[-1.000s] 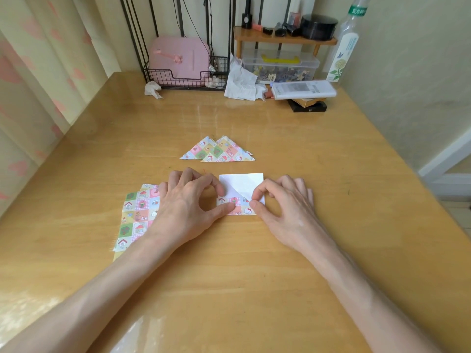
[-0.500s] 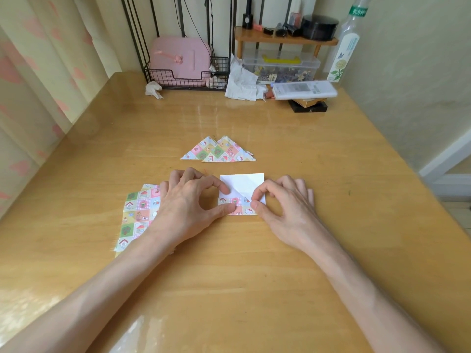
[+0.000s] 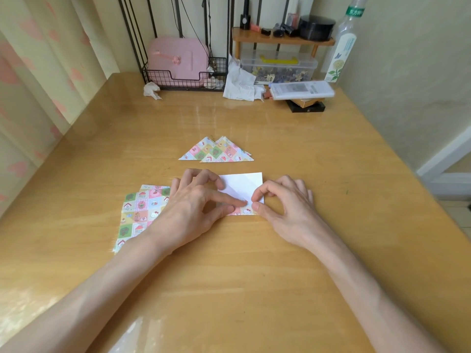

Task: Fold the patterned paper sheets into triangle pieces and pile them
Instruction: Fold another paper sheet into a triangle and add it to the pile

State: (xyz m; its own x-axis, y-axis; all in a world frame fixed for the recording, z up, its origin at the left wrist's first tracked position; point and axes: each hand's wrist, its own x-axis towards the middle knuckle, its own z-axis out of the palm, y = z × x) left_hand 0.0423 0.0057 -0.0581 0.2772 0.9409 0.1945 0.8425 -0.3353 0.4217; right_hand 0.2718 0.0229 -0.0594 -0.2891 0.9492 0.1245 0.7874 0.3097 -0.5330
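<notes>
Left grip (image 3: 193,207) slid right, pinching sheet (image 3: 242,184) with right grip (image 3: 285,207), basket (image 3: 178,84) holds pink case (image 3: 175,57)

Half-folded sheet (image 3: 242,186) (white side up) near overlapping triangles (image 3: 216,152).

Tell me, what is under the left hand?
The left hand covers the left part of the half-folded sheet, and the stack of patterned sheets slips beneath its wrist side. How far either paper reaches under it cannot be seen.
</notes>
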